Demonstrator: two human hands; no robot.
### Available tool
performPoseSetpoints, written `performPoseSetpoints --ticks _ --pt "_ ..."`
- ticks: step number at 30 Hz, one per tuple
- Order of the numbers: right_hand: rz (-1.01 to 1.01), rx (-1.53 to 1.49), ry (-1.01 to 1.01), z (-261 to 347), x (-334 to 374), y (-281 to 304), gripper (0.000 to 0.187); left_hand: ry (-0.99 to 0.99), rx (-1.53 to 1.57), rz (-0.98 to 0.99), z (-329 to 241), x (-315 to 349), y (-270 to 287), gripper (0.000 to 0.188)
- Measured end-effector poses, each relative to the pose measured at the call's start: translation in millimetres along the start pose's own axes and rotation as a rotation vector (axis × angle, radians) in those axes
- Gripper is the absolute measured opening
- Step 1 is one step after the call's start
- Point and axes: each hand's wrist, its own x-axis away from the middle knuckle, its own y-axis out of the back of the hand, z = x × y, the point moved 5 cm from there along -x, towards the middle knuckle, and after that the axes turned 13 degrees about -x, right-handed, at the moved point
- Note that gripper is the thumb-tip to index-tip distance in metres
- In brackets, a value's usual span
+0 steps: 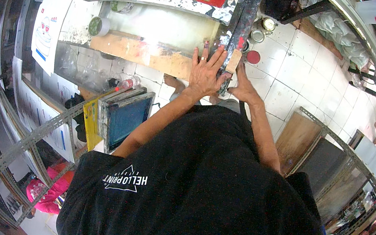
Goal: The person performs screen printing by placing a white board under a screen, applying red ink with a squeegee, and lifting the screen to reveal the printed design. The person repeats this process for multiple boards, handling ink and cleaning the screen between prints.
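My left hand point(207, 73) lies flat with its fingers spread, at the near edge of the worktable and against a dark, paint-spattered bar point(241, 21). A ring shows on one of its fingers. On the bar, just between my two hands, sits a small light wooden block point(233, 61). My right hand point(248, 92) is along the bar's right side, its fingers stretched forward beside the block and its thumb apart; some fingertips are hidden. Beyond my left hand stands a screen-printing frame point(162, 5), its mesh red with a green band of ink across it.
A tub with green contents point(97, 26) stands on the table's left. Cans point(257, 35) and a red-topped one point(253, 57) are right of the bar, over white floor tiles. Framed screens point(126, 117) lean at lower left; metal racks point(309, 116) flank me. A person in pink point(56, 190) is behind left.
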Motion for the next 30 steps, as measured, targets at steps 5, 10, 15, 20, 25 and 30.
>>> performPoseSetpoints --ticks 5,10,15,20,25,30 --pt "-0.060 0.188 -0.098 8 1 -3 0.111 0.009 -0.003 0.032 0 -1 1 0.062" --pt "-0.138 0.191 -0.029 24 -1 -1 0.092 0.012 -0.013 0.019 0 1 0 0.061" --pt "-0.214 -0.014 0.062 38 4 0 0.083 0.012 -0.007 0.036 -1 0 -4 0.060" --pt "-0.203 0.003 0.083 14 -4 -3 0.092 -0.005 -0.031 -0.002 -1 1 -1 0.059" --pt "-0.211 0.017 0.012 9 2 -8 0.103 -0.004 -0.002 -0.017 3 6 0 0.058" --pt "-0.248 0.032 0.067 14 18 -3 0.098 0.025 0.001 -0.075 9 13 5 0.052"
